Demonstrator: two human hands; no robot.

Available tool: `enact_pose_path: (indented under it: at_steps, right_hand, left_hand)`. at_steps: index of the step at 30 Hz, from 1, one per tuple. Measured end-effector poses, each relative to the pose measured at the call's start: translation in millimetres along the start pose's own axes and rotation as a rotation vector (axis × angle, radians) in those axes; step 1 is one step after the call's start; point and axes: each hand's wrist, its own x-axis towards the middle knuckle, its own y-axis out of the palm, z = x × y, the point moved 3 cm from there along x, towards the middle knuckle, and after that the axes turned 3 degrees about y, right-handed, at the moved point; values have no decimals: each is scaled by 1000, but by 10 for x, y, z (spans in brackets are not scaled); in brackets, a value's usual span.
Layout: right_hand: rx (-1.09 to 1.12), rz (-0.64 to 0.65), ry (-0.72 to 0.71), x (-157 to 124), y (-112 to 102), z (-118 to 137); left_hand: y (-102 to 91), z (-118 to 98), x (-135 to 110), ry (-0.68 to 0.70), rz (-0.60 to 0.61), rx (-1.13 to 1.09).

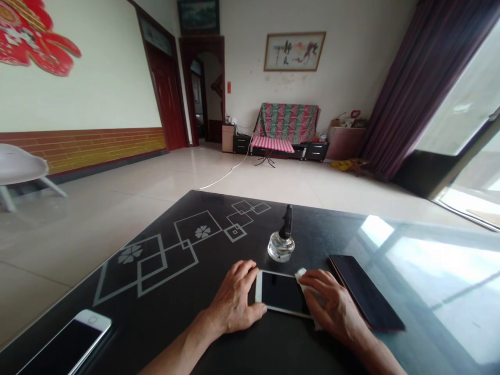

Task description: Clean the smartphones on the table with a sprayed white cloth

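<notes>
A white smartphone (pixel 282 293) with a dark screen lies face up on the black table (pixel 164 333). My left hand (pixel 236 302) grips its left end, fingers at the far corner and thumb at the near one. Under my right hand (pixel 332 302) is a crumpled white tissue (pixel 317 297), pressed onto the right end of the phone. The fingers partly cover both the tissue and that end of the screen. Just beyond the phone stands a small clear spray bottle (pixel 281 247) with a black nozzle, touched by neither hand.
A dark tablet-like slab (pixel 367 291) with a reddish edge lies right of my right hand. Another white phone (pixel 68 344) rests at the table's left front. Past the table are a white chair (pixel 23 166), a small striped table (pixel 272 144) and purple curtains (pixel 422 88).
</notes>
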Motion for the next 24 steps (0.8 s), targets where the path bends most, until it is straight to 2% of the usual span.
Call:
enact_pose_path:
  at_steps: [8, 24]
  right_hand:
    - [-91, 18, 12, 55, 9, 93]
    - [-45, 88, -36, 152, 186, 322]
  left_hand:
    - [-14, 3, 7, -28, 6, -20]
    - [-21, 12, 6, -42, 17, -23]
